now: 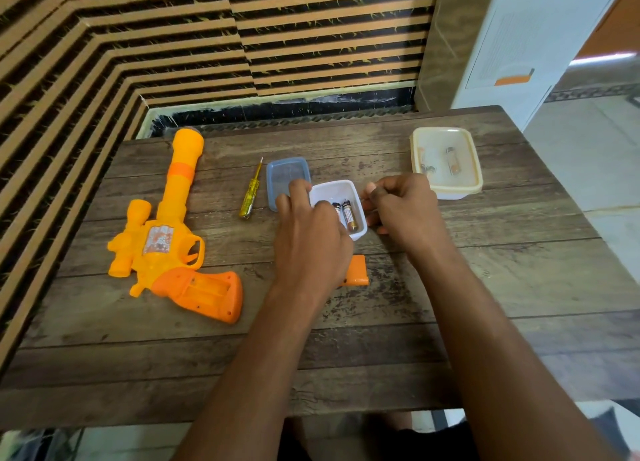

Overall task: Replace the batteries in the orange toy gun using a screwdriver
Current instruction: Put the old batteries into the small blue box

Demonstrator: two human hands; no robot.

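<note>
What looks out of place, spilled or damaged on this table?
Nothing spilled or broken. The orange plastic toy gun lies with its grip battery bay open; its orange cover lies apart on the wooden table, as expected mid-job.

Even, fairly bright indoor light — soft shadows, slight softness, wide-angle bending toward the edges.

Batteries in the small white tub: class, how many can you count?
2. One battery lies near the tub's middle; the other battery lies beside it, against the left hand, which may hide more.
</note>
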